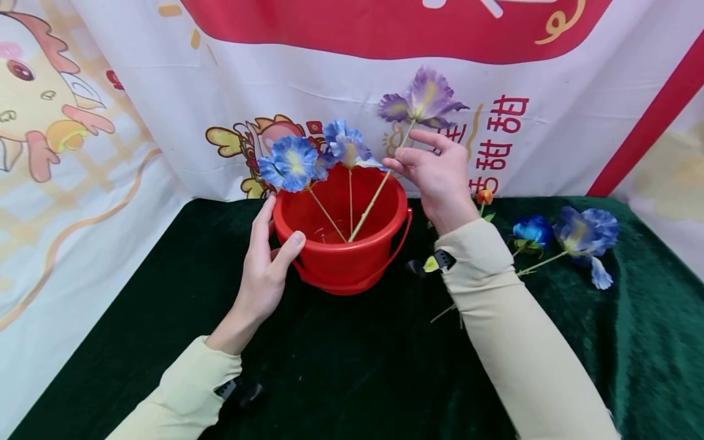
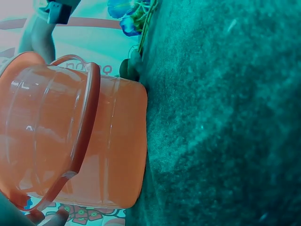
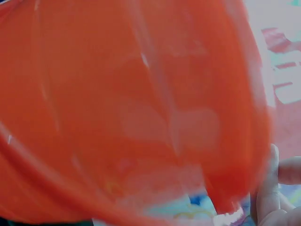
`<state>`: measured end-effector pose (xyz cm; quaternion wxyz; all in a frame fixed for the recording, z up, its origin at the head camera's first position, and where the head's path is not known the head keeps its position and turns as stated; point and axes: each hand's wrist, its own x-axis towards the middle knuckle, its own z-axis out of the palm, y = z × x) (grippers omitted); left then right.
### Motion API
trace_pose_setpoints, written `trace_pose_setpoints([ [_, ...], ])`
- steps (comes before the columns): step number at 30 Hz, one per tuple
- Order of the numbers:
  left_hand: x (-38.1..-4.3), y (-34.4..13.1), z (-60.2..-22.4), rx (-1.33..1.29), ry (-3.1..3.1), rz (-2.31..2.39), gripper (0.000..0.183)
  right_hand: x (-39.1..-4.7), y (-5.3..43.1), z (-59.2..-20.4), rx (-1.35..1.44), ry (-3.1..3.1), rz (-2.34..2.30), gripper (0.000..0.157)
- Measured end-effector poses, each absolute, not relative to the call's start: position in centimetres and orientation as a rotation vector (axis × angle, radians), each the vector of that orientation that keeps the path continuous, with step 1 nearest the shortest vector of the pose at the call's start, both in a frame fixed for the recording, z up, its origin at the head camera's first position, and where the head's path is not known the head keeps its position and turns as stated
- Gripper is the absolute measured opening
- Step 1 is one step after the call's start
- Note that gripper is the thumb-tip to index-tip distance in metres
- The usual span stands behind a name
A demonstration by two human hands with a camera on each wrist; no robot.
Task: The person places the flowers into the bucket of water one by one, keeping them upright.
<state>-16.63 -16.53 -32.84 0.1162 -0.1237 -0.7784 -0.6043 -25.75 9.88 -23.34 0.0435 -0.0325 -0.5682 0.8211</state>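
Observation:
A red bucket (image 1: pixel 343 260) stands on the dark green cloth. My left hand (image 1: pixel 263 272) holds its left side, the thumb at the front rim and the fingers along the outer wall. Two blue artificial flowers, one at the left (image 1: pixel 294 162) and one near the back rim (image 1: pixel 348 143), lean in the bucket with stems meeting low inside. Above the right rim, my right hand (image 1: pixel 437 174) pinches the stem of a purple artificial flower (image 1: pixel 423 101), whose lower end reaches into the bucket. In the right wrist view the bucket wall (image 3: pixel 141 94) covers most of the picture.
Right of the bucket, partly behind my right arm, lie a dark blue flower (image 1: pixel 532 232), a large pale-blue flower (image 1: pixel 588 235) and a small orange one (image 1: pixel 484 197). The bucket's handle (image 1: pixel 404 235) hangs down. A printed white curtain (image 1: pixel 330 79) rises behind the table.

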Motion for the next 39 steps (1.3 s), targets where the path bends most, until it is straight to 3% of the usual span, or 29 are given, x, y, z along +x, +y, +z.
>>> trace_pose_setpoints([
  [7,-16.7,-16.4,-32.9,-0.366,-2.279,-1.778,0.078,-26.5,7.4,-24.2,0.036,-1.963,2.222,0.048],
  [16,-16.7,-16.5,-32.8,-0.369,-2.27,-1.773,0.076,-26.4,6.2,-24.5,0.208,-2.479,1.305,0.022],
  [22,-16.7,-16.6,-32.9,-0.376,-2.264,-1.783,0.076,-26.3,5.8,-24.7,0.287,-2.567,1.035,0.019],
  [31,-16.8,-16.6,-33.0,-0.371,-2.275,-1.785,0.075,-26.0,6.4,-25.0,0.304,-2.499,1.153,0.015],
  [39,-16.7,-16.6,-33.0,-0.362,-2.281,-1.777,0.076,-25.2,8.8,-25.8,0.26,-2.136,1.657,0.018],
])
